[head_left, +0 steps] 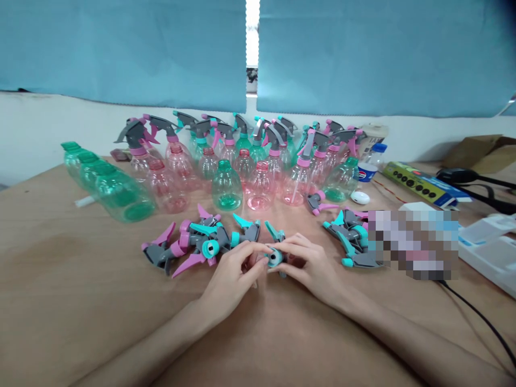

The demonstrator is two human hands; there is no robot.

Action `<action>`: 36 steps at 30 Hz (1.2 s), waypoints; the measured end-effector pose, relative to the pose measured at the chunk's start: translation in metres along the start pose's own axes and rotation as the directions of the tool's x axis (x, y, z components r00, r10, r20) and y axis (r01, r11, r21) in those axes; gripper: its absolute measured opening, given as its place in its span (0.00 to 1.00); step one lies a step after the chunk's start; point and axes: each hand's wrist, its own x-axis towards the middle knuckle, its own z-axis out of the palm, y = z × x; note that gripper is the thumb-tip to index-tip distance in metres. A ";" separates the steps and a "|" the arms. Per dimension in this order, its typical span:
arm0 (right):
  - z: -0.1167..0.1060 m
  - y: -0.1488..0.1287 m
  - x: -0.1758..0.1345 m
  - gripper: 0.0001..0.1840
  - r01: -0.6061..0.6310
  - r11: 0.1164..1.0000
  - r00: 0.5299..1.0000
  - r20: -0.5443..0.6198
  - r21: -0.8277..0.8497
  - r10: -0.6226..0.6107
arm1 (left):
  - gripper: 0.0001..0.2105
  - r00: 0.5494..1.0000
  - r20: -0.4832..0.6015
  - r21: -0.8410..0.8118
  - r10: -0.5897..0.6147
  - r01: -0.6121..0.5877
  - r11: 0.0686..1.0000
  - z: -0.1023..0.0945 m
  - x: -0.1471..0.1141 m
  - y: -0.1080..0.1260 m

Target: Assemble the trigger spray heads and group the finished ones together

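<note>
A trigger spray head with a turquoise collar [274,258] is held in front of me, the collar's open underside facing me. My right hand [312,263] grips it between thumb and fingers. My left hand [237,269] is closed in a pinch at the collar's left edge; whatever lies between its fingertips is hidden. A small pale piece [255,284] shows just below that hand, too small to name. Left of my hands lies a pile of pink and turquoise spray heads [193,242]; another group of spray heads [355,242] lies to the right.
Behind stand several clear bottles, including a green bottle [227,185] and a pink bottle [259,187], many with spray heads on. A row of green bottles [108,183] lies tilted at left. A blue-and-yellow box [423,183], a white case [360,198] and a black cable [479,306] are at right.
</note>
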 end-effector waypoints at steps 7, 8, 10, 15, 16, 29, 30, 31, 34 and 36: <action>0.003 0.002 -0.002 0.17 0.064 0.996 0.998 0.027 -0.068 -0.062 | 0.06 0.995 0.066 0.006 -0.070 0.069 0.998 -0.005 0.002 0.007; 0.003 0.002 -0.002 0.16 0.071 0.995 0.997 0.027 -0.070 -0.070 | 0.06 0.994 0.075 0.020 -0.080 0.079 0.997 -0.006 0.003 0.007; 0.004 0.001 -0.002 0.15 0.076 0.995 0.997 0.028 -0.065 -0.075 | 0.07 0.991 0.090 0.062 -0.099 0.093 0.994 -0.008 0.005 0.008; 0.005 0.000 -0.002 0.12 0.115 0.991 0.993 0.032 -0.064 -0.113 | 0.06 0.989 0.137 0.215 -0.057 0.026 0.976 -0.014 0.008 0.008; 0.005 0.000 -0.002 0.12 0.122 0.990 0.992 0.038 -0.069 -0.120 | 0.05 0.990 0.137 0.246 -0.024 -0.011 0.969 -0.015 0.008 0.007; 0.005 0.003 -0.001 0.10 0.155 0.983 0.986 0.077 -0.097 -0.148 | 0.05 0.982 0.128 0.381 0.138 -0.177 0.907 -0.011 0.004 0.008; 0.005 0.002 -0.001 0.10 0.156 0.982 0.986 0.076 -0.105 -0.148 | 0.05 0.984 0.126 0.381 0.123 -0.163 0.910 -0.010 0.004 0.008; 0.005 0.002 -0.001 0.09 0.156 0.981 0.986 0.075 -0.116 -0.148 | 0.05 0.986 0.125 0.381 0.110 -0.150 0.912 -0.010 0.004 0.008; 0.005 0.001 -0.001 0.09 0.151 0.977 0.987 0.076 -0.154 -0.140 | 0.05 0.989 0.129 0.374 0.068 -0.112 0.921 -0.008 0.005 0.005; 0.005 0.001 -0.001 0.10 0.143 0.975 0.988 0.081 -0.172 -0.131 | 0.06 0.990 0.133 0.351 0.042 -0.087 0.932 -0.009 0.005 0.004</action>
